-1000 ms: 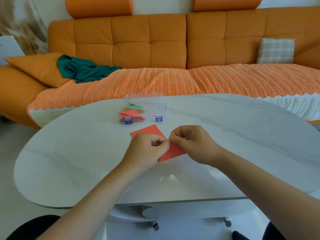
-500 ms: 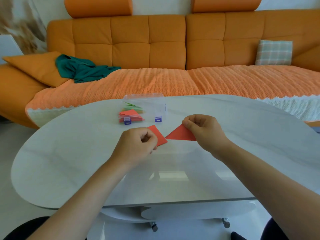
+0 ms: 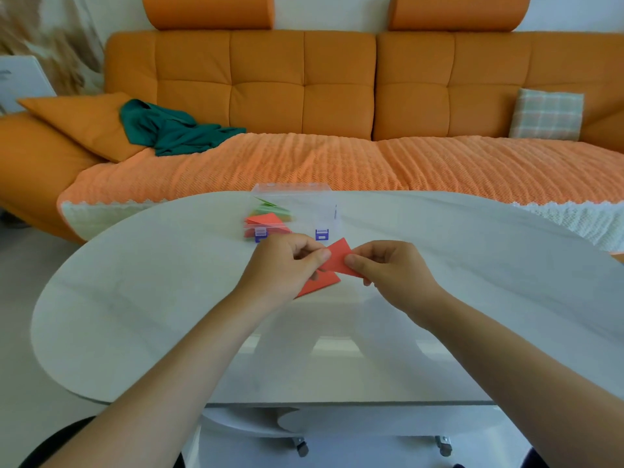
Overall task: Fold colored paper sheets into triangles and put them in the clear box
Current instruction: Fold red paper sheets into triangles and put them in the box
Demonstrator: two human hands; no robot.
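Above table (image 3: 135, 315), L hand (image 3: 280, 268), R hand (image 3: 391, 268) pinch 1 red sheet (image 3: 337, 256)

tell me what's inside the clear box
The clear box holds folded papers: a green piece behind, a red piece in front. More lie beneath, mostly covered; their number cannot be told.

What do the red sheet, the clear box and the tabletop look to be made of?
The red sheet: thin matte paper, seemingly; it keeps straight, sharp folded edges. The clear box: likely rigid plastic; folded pieces show through its walls, with purple clasps in front. The tabletop: a glossy pale slab with faint grey veining and reflections; stone or stone-look, cannot tell.
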